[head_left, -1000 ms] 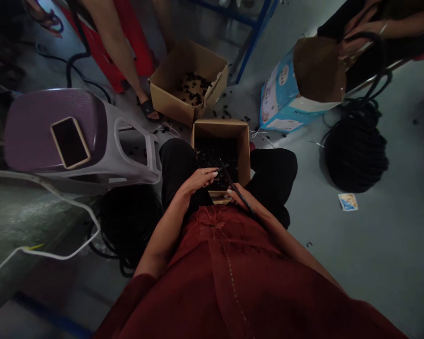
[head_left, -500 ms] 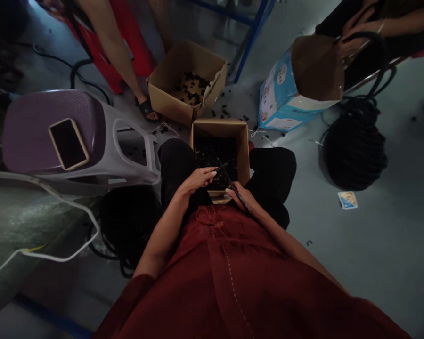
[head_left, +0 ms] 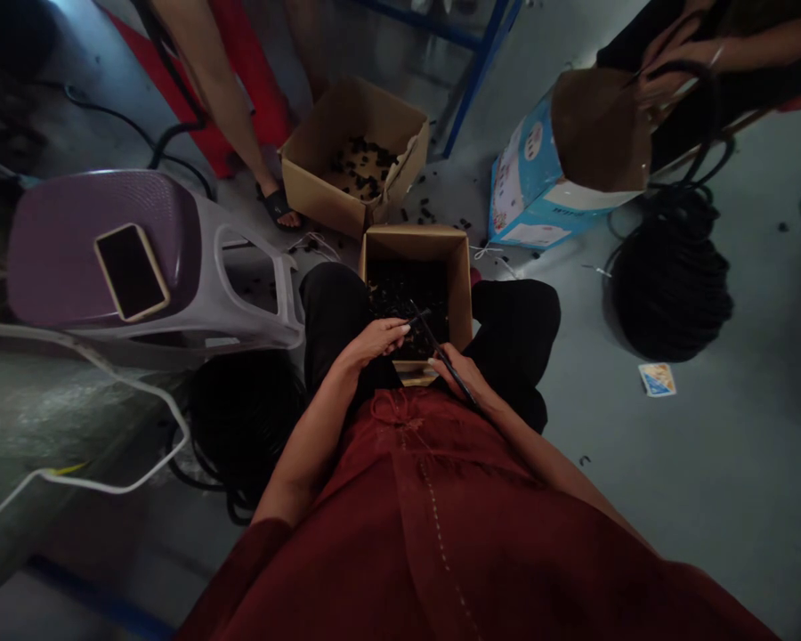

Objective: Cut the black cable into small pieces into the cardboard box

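I sit with a small open cardboard box (head_left: 460,267) between my knees, filled with small black pieces. My left hand (head_left: 374,341) pinches a small black piece at the tip of a thin black cable (head_left: 440,352), just over the box's near edge. My right hand (head_left: 459,374) grips that cable a little lower, and it runs back along my right forearm. Both hands hover above the box, close together.
A purple plastic stool (head_left: 173,258) with a phone (head_left: 132,271) stands left. A second cardboard box (head_left: 320,187) lies ahead beside another person's leg. A blue carton (head_left: 527,196) and a black cable coil (head_left: 674,285) are right; another person works there. A further coil (head_left: 240,418) lies by my left side.
Almost nothing has changed; my hands stay over the box with the cable. The view has shifted slightly.
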The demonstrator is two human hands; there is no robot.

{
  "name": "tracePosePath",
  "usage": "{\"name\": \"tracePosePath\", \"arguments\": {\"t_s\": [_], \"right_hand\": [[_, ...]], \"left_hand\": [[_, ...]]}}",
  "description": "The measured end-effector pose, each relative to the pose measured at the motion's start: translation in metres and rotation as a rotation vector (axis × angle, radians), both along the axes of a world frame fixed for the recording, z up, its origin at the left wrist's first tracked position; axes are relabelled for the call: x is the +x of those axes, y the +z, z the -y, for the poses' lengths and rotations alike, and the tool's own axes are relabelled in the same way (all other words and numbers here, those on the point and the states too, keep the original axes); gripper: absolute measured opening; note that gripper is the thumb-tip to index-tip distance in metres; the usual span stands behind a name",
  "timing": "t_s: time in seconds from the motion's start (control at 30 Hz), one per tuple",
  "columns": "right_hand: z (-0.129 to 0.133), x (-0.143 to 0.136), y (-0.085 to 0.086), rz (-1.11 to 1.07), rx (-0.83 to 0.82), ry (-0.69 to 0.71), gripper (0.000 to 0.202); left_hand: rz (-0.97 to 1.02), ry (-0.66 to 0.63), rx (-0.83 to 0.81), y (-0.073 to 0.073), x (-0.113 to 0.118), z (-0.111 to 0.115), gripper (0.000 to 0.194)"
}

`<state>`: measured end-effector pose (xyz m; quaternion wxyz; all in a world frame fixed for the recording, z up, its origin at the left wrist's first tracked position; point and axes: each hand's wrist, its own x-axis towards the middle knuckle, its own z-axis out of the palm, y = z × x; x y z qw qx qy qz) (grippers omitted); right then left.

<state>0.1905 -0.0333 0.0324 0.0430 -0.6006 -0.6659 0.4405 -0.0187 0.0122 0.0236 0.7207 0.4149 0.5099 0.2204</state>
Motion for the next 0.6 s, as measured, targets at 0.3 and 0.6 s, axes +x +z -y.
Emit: {"name": "tracePosePath", "arguments": {"t_s": [0.3, 0.6], "right_hand": [[-0.0049, 0.0024, -0.0051, -0.057, -0.092, 0.014, 0.039], [-0.0088, 0.0026, 0.003, -0.001, -0.061, 0.032, 0.032]], "left_hand": [[-0.029, -0.096, 0.069, 0.0065, -0.0028, -0.0011, 0.033], [-0.017, -0.073, 0.055, 0.0068, -0.0003, 0.0002, 0.029]]}}
